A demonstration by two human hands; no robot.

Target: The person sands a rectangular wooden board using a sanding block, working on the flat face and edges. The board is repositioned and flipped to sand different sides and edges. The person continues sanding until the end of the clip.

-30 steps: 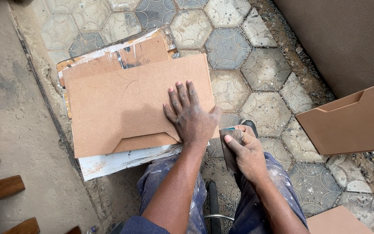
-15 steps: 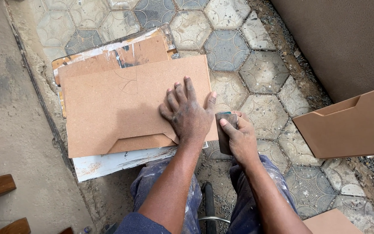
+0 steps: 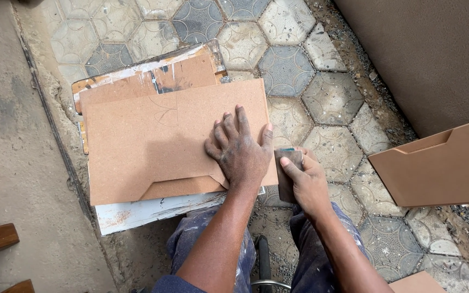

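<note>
Fibreboard panel: brown, lying flat on a stack of scrap boards on the paved floor, just ahead of the knees; its long axis is running left to right.
Edge being worked: the panel's right short edge, nearest the right hand.
Left hand: lying flat with fingers spread wide, pressing down on the panel's right end (holding nothing).
Right hand: curling closed around a small dark block, which is sitting against the panel's right edge.
Second panel: lying well apart, to the right.
</note>
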